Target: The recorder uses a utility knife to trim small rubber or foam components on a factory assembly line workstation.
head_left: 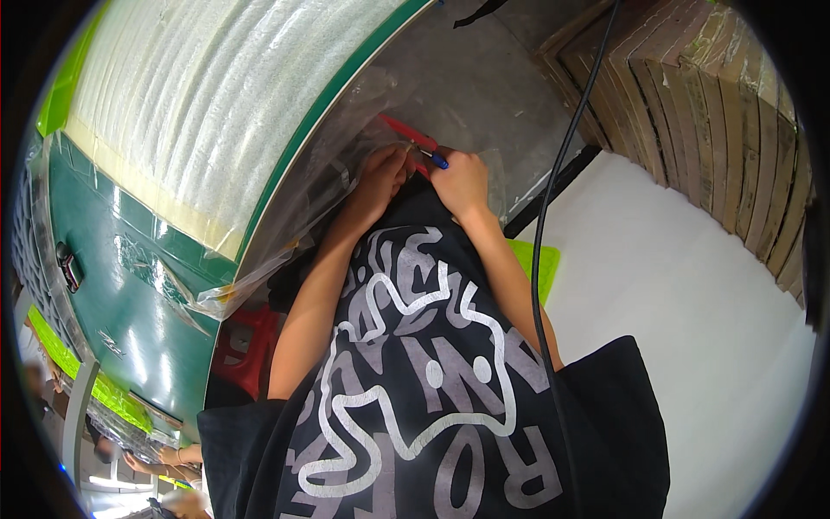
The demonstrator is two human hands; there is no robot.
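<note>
My hands are close together over my lap, beyond the table's curved edge. My right hand (461, 183) is closed around a slim, pen-like tool with a blue end (438, 160); its exact kind is unclear. The fingers of my left hand (385, 175) are pinched together just left of the tool's tip, and whatever they hold is too small to make out. A red plastic piece (408, 131) lies just beyond my fingertips, partly hidden. Clear plastic film (333, 147) hangs from the table edge beside my left hand.
The green table (130, 285) on the left carries a stack of white foam sheets (199, 95) and a small dark object (68, 266). A black cable (560, 164) runs down past my right arm. Stacked brown boards (692, 112) stand far right, above a white surface (657, 277). Other people's hands (164, 463) are lower left.
</note>
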